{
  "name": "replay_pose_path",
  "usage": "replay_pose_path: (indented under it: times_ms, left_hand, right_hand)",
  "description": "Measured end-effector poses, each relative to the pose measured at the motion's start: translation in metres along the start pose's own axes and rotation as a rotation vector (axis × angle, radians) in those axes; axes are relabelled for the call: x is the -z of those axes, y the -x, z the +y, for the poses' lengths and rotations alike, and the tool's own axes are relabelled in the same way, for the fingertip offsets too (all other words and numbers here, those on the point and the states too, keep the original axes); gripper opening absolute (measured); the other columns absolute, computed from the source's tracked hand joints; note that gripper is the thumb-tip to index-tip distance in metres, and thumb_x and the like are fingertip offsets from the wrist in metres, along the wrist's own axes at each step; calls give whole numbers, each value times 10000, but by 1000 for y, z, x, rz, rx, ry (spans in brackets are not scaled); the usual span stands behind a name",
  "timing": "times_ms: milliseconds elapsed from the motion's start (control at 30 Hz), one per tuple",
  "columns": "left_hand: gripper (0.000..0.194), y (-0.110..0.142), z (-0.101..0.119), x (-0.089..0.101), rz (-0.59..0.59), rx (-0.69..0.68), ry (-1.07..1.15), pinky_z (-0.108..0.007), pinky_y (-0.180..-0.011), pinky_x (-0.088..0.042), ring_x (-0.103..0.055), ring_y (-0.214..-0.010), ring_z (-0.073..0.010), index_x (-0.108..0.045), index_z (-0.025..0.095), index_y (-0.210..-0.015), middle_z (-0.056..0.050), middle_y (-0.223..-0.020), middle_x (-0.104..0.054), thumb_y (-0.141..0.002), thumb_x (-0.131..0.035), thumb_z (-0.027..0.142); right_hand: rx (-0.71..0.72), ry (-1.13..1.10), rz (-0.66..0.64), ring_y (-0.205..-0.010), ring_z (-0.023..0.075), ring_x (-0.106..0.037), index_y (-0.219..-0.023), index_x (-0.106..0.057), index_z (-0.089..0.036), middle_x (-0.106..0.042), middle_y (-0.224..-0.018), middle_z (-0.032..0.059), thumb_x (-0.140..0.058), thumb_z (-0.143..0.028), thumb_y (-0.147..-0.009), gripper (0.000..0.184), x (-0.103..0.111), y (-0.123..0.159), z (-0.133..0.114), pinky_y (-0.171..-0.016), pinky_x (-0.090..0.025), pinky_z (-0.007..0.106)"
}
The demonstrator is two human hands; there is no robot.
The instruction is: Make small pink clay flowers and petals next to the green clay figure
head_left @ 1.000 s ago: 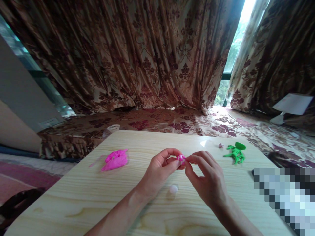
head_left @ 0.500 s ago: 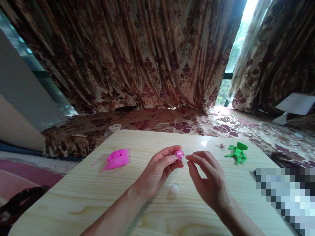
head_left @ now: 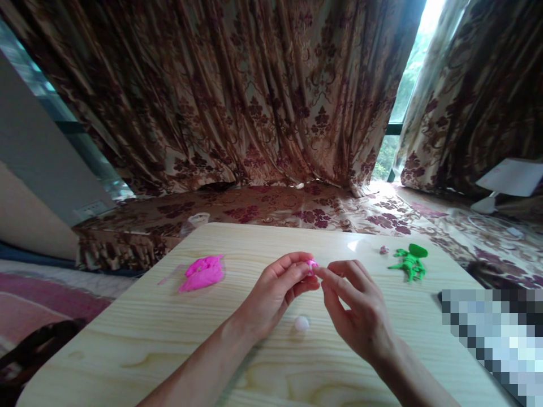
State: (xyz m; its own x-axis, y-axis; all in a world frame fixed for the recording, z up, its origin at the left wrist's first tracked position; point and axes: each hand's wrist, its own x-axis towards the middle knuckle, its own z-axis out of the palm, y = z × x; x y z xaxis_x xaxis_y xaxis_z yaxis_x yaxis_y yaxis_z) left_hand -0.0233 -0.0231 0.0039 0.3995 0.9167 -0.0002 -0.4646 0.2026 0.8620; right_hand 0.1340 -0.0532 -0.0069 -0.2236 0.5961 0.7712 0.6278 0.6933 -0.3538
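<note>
Between the thumb and fingers of my left hand (head_left: 278,285) is a small pink-and-white spotted ball (head_left: 312,264), which looks like modelling clay. Most of it is covered by the fingers. The index fingertip of my right hand (head_left: 356,302) presses against the ball's right side, its thumb apart below and the other fingers bent. On the table below my hands lies a white ball (head_left: 302,323). A lump of bright pink clay (head_left: 203,273) in clear wrapping sits off to the left.
A green clay figure with several limbs (head_left: 410,263) and a small pinkish piece (head_left: 384,250) lie at the right of the wooden table (head_left: 169,345). A blurred-out flat object (head_left: 492,339) is at the right edge. Behind stand a clear container (head_left: 197,221) and a white lamp (head_left: 511,176).
My right index finger has moved left onto the spotted ball, where there was a gap before. My left thumb now covers more of the ball.
</note>
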Motion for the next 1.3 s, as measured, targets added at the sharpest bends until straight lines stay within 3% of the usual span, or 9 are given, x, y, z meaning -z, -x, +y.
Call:
replay_pose_path:
  times_ms: [167,367,567,833,1300]
  left_hand:
    - [264,0,2,0,-6,31,10,-306,-869,-443,-600,-826,-138,-604,142,-991,-66,-915,-635,-743,-634,224]
    - [284,1,3,2,-22,8,-17,-293,-871,-438,-564,-847,-118,-591,158,-1010,-41,-934,-604,-729,-637,150]
    - [252,0,3,5,-11,-14,-60,-237,-767,-454,-560,-778,-103,-586,148,-1021,-56,-935,-591,-780,-588,222]
    - [313,-3,1,8,-19,-27,-13,-256,-689,-479,-550,-686,-97,-553,162,-1109,-52,-883,-581,-833,-506,303]
    - [283,-4,-2,9,-81,47,1,-260,-658,-478,-573,-705,-127,-604,123,-973,-63,-807,-603,-849,-467,337]
  right_hand:
    - [-39,-55,79,-814,186,-523,-1152,-555,-233,-575,-903,71,-498,-60,-790,405,0,-1,1,-689,-461,352]
    - [-55,-58,78,-813,188,-534,-1114,-572,-224,-581,-887,69,-482,-68,-803,359,0,-2,2,-690,-458,349]
    - [-59,-69,60,-810,186,-527,-1118,-568,-221,-577,-886,66,-484,-50,-799,371,-2,-1,2,-691,-446,346]
    - [-58,-95,41,-816,187,-513,-1161,-541,-230,-573,-900,62,-492,-42,-795,414,-5,1,4,-692,-436,346]
    - [-61,-45,-30,-886,184,-500,-1192,-512,-219,-540,-972,68,-495,-92,-820,393,-6,1,1,-779,-436,355]
